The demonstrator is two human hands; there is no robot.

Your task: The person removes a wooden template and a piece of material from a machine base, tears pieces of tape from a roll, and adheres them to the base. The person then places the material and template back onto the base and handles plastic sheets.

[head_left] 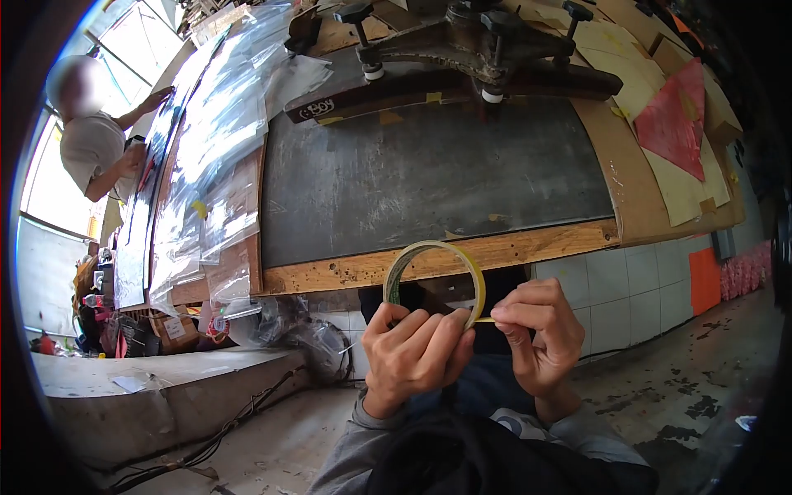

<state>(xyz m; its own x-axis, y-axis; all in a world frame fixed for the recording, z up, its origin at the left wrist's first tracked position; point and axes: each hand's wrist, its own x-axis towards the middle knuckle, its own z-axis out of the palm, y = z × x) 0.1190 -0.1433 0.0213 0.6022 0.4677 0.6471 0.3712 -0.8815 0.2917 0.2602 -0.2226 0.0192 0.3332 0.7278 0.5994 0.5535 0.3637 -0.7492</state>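
Observation:
A roll of yellow tape (481,285) stands on edge in front of the wooden edge of the workbench. My left hand (419,351) has its fingers wrapped round the lower part of the roll. To its right, my right hand (540,334) pinches the end of a short yellow strip (487,319) that runs out from the roll. Beyond both hands lies a dark, scratched flat plate (429,177) set in the bench, with a wooden strip (445,268) along its near side.
A heavy metal clamp bar (454,89) spans the plate's far side. Clear plastic sheets (223,157) cover the left, where another person (92,148) stands. Cardboard (639,186) and a red piece (678,120) lie right. Cables (239,417) run below left.

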